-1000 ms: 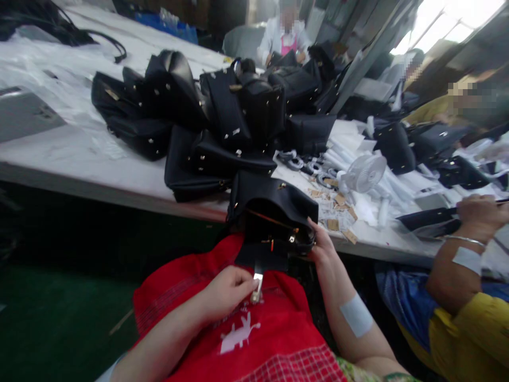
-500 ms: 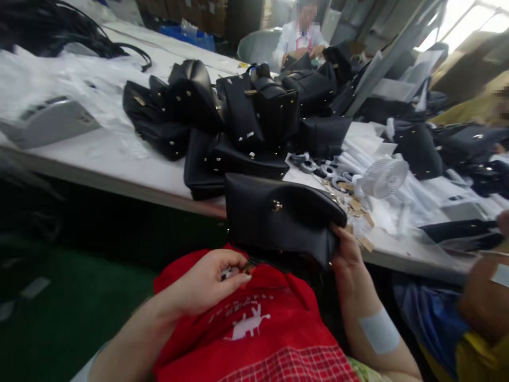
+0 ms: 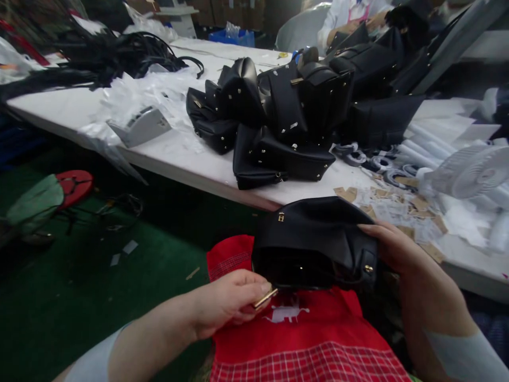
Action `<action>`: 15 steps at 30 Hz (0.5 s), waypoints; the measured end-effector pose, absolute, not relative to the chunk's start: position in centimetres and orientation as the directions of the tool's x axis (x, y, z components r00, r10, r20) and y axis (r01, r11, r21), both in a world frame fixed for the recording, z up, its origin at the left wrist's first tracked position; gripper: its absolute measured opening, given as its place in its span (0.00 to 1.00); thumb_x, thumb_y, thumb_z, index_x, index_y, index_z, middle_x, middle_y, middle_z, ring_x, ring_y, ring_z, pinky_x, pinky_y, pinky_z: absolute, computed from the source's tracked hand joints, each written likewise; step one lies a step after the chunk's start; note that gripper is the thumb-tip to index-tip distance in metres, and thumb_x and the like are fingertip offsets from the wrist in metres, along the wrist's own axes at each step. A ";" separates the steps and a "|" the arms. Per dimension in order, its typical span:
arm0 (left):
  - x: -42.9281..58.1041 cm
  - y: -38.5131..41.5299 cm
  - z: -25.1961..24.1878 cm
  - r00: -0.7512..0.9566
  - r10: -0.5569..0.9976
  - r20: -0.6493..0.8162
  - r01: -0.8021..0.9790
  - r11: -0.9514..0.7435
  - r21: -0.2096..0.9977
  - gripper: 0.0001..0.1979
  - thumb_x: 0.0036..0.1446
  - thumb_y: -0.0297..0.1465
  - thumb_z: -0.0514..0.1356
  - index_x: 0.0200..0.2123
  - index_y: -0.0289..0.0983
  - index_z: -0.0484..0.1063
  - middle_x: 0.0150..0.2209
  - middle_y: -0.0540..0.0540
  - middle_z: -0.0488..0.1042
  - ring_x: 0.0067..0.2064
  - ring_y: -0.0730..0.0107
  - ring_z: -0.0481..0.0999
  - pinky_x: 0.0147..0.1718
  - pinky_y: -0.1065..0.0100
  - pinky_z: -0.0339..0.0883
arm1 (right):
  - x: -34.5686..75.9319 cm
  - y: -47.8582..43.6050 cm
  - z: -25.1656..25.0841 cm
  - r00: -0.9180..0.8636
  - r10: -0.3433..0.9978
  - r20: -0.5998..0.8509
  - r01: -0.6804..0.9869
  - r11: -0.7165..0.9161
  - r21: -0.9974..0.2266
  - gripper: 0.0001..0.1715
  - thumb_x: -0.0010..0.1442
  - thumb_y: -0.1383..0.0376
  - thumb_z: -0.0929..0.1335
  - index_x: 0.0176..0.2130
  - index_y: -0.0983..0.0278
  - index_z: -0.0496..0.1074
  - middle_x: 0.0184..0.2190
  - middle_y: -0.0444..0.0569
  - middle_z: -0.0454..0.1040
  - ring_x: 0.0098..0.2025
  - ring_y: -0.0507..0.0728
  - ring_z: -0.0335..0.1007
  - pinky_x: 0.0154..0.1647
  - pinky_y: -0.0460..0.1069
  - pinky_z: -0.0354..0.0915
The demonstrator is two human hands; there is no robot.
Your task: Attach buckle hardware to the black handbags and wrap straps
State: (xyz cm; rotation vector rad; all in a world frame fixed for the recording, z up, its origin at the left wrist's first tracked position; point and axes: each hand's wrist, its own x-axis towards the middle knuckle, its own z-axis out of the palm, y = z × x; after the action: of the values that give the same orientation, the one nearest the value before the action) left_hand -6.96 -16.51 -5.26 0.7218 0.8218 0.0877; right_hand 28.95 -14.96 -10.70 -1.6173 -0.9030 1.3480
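Note:
A black leather handbag point(image 3: 314, 241) with small gold studs rests on my lap, over a red apron point(image 3: 294, 334). My right hand point(image 3: 397, 249) wraps round the bag's right end and grips it. Just below the bag's lower left edge, my left hand point(image 3: 230, 302) pinches a small gold metal fitting point(image 3: 265, 298). The fitting's far end is hidden by my fingers.
A white table point(image 3: 191, 164) ahead carries a pile of black handbags point(image 3: 278, 116), clear plastic wrapping point(image 3: 139, 101), paper tags point(image 3: 382, 196), a small white fan point(image 3: 465, 172) and black straps point(image 3: 119, 53). Another person works at the far end. Green floor lies left with a red sandal point(image 3: 73, 183).
The view has swung left and down. The bag has turned in my right hand, its opening now facing me. My left hand stays pinched on the gold fitting near the bag's lower edge.

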 end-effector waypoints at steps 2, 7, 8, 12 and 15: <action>-6.1 -17.3 -6.2 0.728 0.239 -0.643 0.216 0.810 0.546 0.23 0.51 0.49 0.61 0.21 0.37 0.59 0.17 0.58 0.49 0.18 0.82 0.41 0.18 0.69 0.31 | 29.5 -14.3 -10.1 0.242 0.913 -0.328 0.348 -0.397 -0.849 0.18 0.45 0.59 0.77 0.38 0.63 0.78 0.20 0.46 0.77 0.19 0.56 0.70 0.20 0.49 0.66; -4.6 -16.1 -8.9 0.704 0.318 -0.635 0.080 0.853 0.515 0.22 0.48 0.43 0.64 0.19 0.37 0.55 0.17 0.59 0.48 0.17 0.84 0.40 0.17 0.72 0.29 | 27.8 -14.9 -8.8 0.297 0.950 0.092 0.671 -0.139 -0.729 0.22 0.51 0.60 0.75 0.46 0.60 0.75 0.37 0.50 0.80 0.36 0.59 0.75 0.43 0.55 0.70; -4.4 -15.7 -9.1 0.690 0.358 -0.629 0.049 0.844 0.534 0.22 0.48 0.41 0.64 0.19 0.37 0.55 0.17 0.59 0.49 0.17 0.85 0.41 0.17 0.73 0.29 | 26.9 -15.4 -8.5 0.239 0.964 0.120 0.656 -0.069 -0.752 0.20 0.54 0.60 0.73 0.47 0.60 0.75 0.41 0.51 0.79 0.40 0.59 0.75 0.46 0.55 0.69; -3.6 -15.2 -9.1 0.668 0.384 -0.637 0.066 0.822 0.565 0.20 0.49 0.41 0.64 0.21 0.37 0.57 0.17 0.59 0.50 0.17 0.85 0.42 0.17 0.74 0.30 | 22.3 -17.2 -7.5 -0.227 0.969 0.102 0.550 0.214 -0.807 0.26 0.54 0.59 0.74 0.52 0.59 0.73 0.47 0.52 0.77 0.48 0.61 0.72 0.51 0.55 0.67; -2.9 -15.4 -9.2 0.666 0.373 -0.646 0.118 0.802 0.585 0.22 0.47 0.45 0.64 0.22 0.37 0.58 0.17 0.59 0.51 0.17 0.84 0.42 0.17 0.73 0.31 | 18.9 -17.4 -8.1 -0.486 0.874 0.006 0.517 0.293 -0.804 0.27 0.53 0.59 0.74 0.52 0.59 0.73 0.47 0.53 0.77 0.47 0.61 0.72 0.50 0.55 0.67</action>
State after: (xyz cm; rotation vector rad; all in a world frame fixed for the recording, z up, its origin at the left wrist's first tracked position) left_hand -2.93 -15.44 -9.17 0.6412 0.8435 0.1555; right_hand 18.93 -17.40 -8.15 -1.2415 -2.1183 1.0639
